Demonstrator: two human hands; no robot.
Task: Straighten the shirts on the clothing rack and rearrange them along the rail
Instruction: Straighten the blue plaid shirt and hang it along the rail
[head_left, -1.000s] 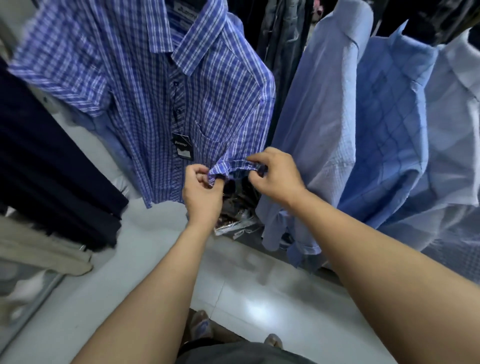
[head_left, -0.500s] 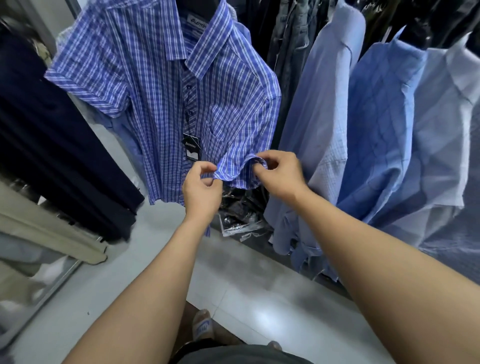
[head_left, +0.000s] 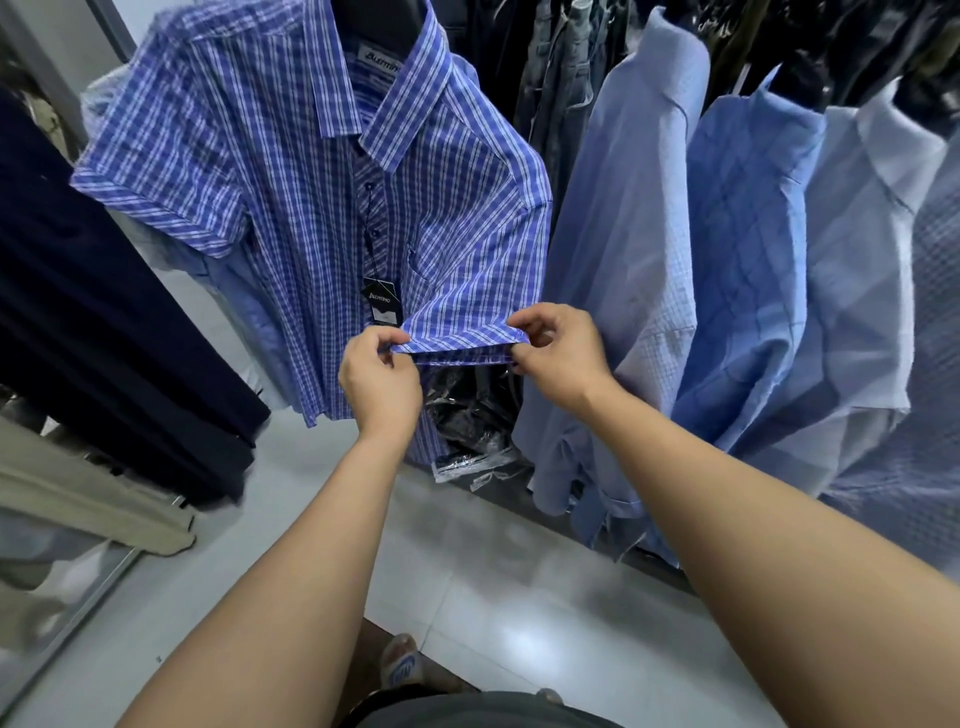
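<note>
Floor (head_left: 519, 582): pale grey glossy tiles with thin grout lines; soft white glare patch (head_left: 524, 642) from overhead light. Pale wall (head_left: 57, 36) upper left, with a dark slanted post (head_left: 111, 28) in front of it. Left side: dark navy hanging cloth (head_left: 104, 338), beige cloth (head_left: 88, 504) under it. Lower left blurred, can't tell what it is. Jeans and dark trousers (head_left: 561, 78) hang at top back. Clear-wrapped dark packs (head_left: 467, 415) sit low at centre, by a dark base strip (head_left: 571, 525).

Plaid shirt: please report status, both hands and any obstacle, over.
Left hand and right hand pinch sleeve hem, stretched flat between them. Plaid shirt hangs front-on. Light blue shirt hangs close at right, not blocking.
</note>
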